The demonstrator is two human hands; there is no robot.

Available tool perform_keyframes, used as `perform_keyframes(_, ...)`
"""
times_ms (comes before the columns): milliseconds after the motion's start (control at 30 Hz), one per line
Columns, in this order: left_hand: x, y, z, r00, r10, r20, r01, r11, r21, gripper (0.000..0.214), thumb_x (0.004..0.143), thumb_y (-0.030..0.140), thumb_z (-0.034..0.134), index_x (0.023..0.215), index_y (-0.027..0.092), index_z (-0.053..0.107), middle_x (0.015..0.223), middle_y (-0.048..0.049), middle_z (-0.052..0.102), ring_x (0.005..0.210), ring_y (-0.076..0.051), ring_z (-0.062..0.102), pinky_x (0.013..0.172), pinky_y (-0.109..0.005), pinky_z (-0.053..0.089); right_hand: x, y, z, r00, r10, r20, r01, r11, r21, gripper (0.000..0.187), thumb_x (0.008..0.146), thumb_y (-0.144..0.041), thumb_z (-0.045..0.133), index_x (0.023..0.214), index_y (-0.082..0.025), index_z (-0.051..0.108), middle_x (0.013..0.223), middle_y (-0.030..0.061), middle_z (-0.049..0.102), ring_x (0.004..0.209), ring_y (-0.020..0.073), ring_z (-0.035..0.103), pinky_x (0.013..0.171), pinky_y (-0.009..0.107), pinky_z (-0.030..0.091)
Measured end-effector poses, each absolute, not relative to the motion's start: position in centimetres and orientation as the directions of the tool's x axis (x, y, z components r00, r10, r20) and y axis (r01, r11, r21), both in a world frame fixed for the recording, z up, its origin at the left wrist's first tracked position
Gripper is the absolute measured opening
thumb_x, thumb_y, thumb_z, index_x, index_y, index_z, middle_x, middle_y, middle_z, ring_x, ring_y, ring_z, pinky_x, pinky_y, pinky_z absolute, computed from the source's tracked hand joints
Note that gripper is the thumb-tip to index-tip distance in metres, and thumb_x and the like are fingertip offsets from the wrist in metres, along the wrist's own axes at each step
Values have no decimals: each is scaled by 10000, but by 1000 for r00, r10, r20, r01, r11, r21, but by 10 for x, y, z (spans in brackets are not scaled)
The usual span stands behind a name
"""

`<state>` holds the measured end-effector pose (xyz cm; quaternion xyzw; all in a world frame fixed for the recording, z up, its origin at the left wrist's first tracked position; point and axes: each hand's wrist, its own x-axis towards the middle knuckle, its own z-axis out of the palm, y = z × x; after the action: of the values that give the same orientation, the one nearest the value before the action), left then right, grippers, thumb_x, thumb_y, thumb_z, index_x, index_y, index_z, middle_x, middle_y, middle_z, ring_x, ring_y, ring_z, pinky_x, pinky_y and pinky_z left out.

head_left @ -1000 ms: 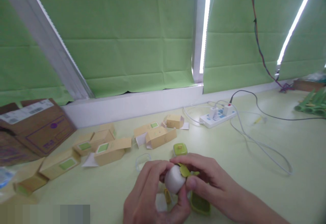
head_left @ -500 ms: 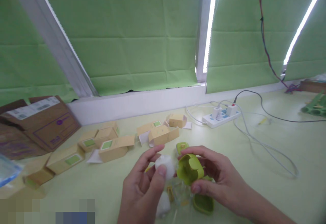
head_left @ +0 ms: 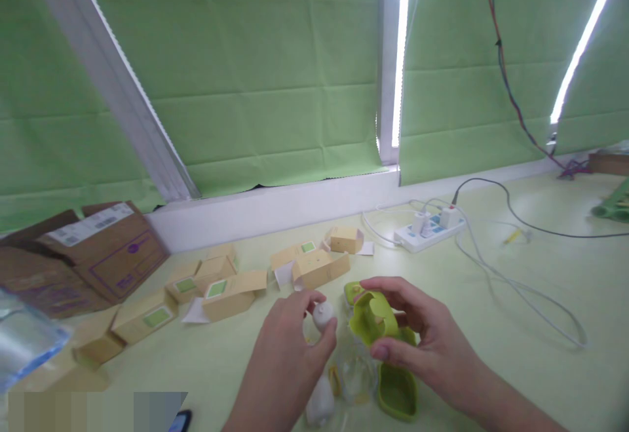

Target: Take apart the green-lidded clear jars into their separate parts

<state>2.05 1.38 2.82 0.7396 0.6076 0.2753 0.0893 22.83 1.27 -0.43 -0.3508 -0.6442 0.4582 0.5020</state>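
Observation:
My left hand (head_left: 287, 360) pinches a small white rounded part (head_left: 323, 314) between thumb and fingertips. My right hand (head_left: 422, 343) grips a lime-green hollow shell piece (head_left: 371, 317), held just right of the white part and apart from it. Below the hands on the table lie a second white piece (head_left: 319, 404), a clear plastic piece (head_left: 352, 373) and a dark green tray-like part (head_left: 397, 389). A small green cap (head_left: 352, 290) sits behind the shell.
Several small tan cartons (head_left: 230, 291) lie scattered at the middle left, with a brown shipping box (head_left: 93, 255) further left. A white power strip (head_left: 431, 230) with trailing cables (head_left: 521, 284) sits at the right. A clear blue-edged object (head_left: 22, 340) is at the far left.
The white part and the green shell, pressed together a second ago, have come apart. My left hand carried the white part left; my right hand turned the shell open side up.

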Motion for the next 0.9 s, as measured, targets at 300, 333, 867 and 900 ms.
perform_keyframes(300, 29, 18, 19, 255, 931, 262, 919, -317, 235, 218, 766, 98, 567, 911, 172, 712, 826, -116, 702, 879, -368, 643, 772, -498, 485, 225, 17, 2, -252, 897, 364, -20, 371, -928, 477, 707, -283, 860, 1145, -226, 678, 1088, 58, 713, 891, 209, 683, 757, 313, 558)
perform_keyframes(333, 29, 18, 18, 262, 929, 262, 918, -323, 231, 217, 760, 94, 574, 904, 174, 715, 824, -115, 703, 883, -369, 645, 777, -503, 489, 226, 17, 2, -252, 897, 364, -24, 370, -929, 485, 703, -281, 864, 1149, -227, 680, 1089, 56, 715, 893, 209, 683, 757, 312, 557)
perform_keyframes(867, 40, -14, 43, 277, 785, 554, 586, -595, 550, 191, 804, 79, 658, 901, 239, 698, 810, 4, 610, 701, -150, 591, 625, -251, 486, 226, 13, -2, -284, 816, 504, 18, 530, -848, 516, 645, -396, 920, 1101, -272, 714, 1028, 37, 707, 944, 233, 660, 826, 324, 524)
perform_keyframes(900, 42, -14, 42, 272, 795, 541, 573, -586, 573, 200, 788, 56, 662, 873, 231, 709, 808, 2, 600, 705, -147, 594, 628, -247, 486, 226, 12, -3, -289, 806, 517, 36, 549, -835, 523, 644, -394, 922, 1109, -285, 710, 1010, 29, 705, 933, 230, 657, 814, 316, 520)
